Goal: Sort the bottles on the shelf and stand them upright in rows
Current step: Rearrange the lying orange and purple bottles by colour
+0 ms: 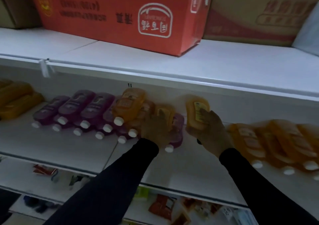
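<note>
White shelf (72, 143) carries purple bottles (86, 109) lying flat at left and orange bottles (269, 138) at right, sorting apparently mid-way: the right hand (209, 129) grips a lifted orange bottle (196, 110) needing an upright spot, while the left hand (155, 128) rests curled on another bottle (165, 112) in the middle pile.

The red carton (119, 16) on the top shelf is showing white and black printed characters and a white arch-shaped logo, all upside down and too blurred to read. Right of the red carton, the brown carton (259, 12) is carrying equally illegible red characters. Bottle labels below are showing nothing readable.
</note>
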{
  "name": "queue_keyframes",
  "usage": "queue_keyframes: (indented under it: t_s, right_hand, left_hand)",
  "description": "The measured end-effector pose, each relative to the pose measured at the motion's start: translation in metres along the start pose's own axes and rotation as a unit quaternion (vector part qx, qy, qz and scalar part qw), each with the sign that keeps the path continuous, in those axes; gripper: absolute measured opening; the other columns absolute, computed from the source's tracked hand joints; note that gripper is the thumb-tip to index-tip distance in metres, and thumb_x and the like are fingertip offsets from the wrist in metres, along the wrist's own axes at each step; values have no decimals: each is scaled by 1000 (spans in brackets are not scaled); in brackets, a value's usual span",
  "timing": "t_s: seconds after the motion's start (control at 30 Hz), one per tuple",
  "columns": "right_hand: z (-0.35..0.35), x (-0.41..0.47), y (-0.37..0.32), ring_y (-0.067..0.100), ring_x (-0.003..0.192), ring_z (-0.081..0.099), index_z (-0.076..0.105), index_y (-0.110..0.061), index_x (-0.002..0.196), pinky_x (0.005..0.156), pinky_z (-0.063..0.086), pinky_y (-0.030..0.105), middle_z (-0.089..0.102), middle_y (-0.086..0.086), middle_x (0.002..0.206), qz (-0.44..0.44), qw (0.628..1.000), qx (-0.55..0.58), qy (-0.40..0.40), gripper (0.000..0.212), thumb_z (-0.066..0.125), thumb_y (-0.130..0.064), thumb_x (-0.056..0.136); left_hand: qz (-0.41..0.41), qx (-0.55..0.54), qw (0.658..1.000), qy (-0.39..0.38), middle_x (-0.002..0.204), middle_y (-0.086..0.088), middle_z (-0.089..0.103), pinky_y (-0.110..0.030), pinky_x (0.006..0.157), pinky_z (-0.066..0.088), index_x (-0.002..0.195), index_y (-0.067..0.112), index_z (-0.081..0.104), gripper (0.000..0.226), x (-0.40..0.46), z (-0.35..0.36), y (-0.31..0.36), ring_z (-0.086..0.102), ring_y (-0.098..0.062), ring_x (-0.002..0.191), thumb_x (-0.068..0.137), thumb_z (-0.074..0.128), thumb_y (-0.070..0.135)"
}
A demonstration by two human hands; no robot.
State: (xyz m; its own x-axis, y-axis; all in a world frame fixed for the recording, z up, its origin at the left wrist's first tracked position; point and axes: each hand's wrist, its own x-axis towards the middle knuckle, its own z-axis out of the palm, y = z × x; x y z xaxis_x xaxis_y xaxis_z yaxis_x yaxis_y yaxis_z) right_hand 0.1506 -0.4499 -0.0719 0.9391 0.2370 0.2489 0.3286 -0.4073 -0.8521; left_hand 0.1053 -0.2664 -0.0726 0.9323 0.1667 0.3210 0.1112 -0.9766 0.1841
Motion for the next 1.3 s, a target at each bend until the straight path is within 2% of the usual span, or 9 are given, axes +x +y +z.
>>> queue_keyframes:
  t_s: [0.1,0.23,0.33,0.43,0.6,0.77,0.9,1.1,1.3]
  right_hand:
    - [-15,-10,12,-1,65,59,44,-30,111,46,44,15,50,-14,98,2,1000,6,4,60,84,-19,67]
    - [-34,-21,20,15,121,47,42,-27,141,84,29,14,42,-4,140,12,998,-46,-44,74,79,-34,77]
    - [-46,-27,26,18,136,36,36,-26,146,91,19,12,36,1,150,-2,996,-67,-67,77,76,-36,81]
    - [-53,-31,31,16,132,37,37,-24,146,89,17,8,34,0,151,-14,994,-73,-80,75,74,-35,82]
    - [-46,-34,33,-26,82,48,52,-17,125,67,34,-7,49,-5,123,-40,998,4,-47,58,79,-6,76]
    - [-24,-32,20,14,132,39,43,-32,138,108,39,34,27,5,154,-66,993,12,-95,76,81,-26,73]
    - [5,-33,-6,-9,125,29,39,-40,140,93,24,-3,22,-1,155,-119,987,0,-110,82,81,-37,70]
    - [71,-36,-74,17,136,38,44,-39,139,110,35,32,33,-1,152,-163,975,-10,-153,86,78,-58,62]
    - [183,-61,-156,-21,102,49,44,-62,119,81,33,-4,54,-42,113,-193,965,37,-171,69,73,-65,57]
  left_hand:
    - [-94,35,992,-80,151,-17,31,-47,107,28,146,7,26,88,12,20,7,33,-39,134,83,52,61]
    - [-152,35,984,-85,147,-19,33,-49,104,26,146,10,27,96,11,28,22,32,-40,131,74,60,66]
    - [-169,-21,983,-64,145,-16,34,-46,101,30,147,14,21,97,-6,38,29,37,-38,126,73,63,62]
    - [-166,-81,982,-37,148,-15,33,-43,100,30,150,20,20,95,-19,37,30,39,-37,125,76,64,61]
    - [-55,-169,982,63,122,-3,64,-28,91,40,122,22,59,52,-38,11,24,60,-25,110,79,71,48]
    - [-138,-238,960,57,110,21,63,-18,78,40,111,36,60,42,-68,-19,-4,59,-5,100,72,74,44]
    - [-186,-267,938,121,87,22,68,-7,57,40,99,36,62,38,-89,-54,-38,61,7,79,64,74,49]
    - [-228,-240,925,188,90,20,62,-15,63,45,113,39,55,56,-128,-101,-125,55,4,80,63,76,52]
    - [-280,-195,918,203,97,12,52,-13,63,37,127,38,52,69,-178,-135,-246,52,-4,86,64,74,57]
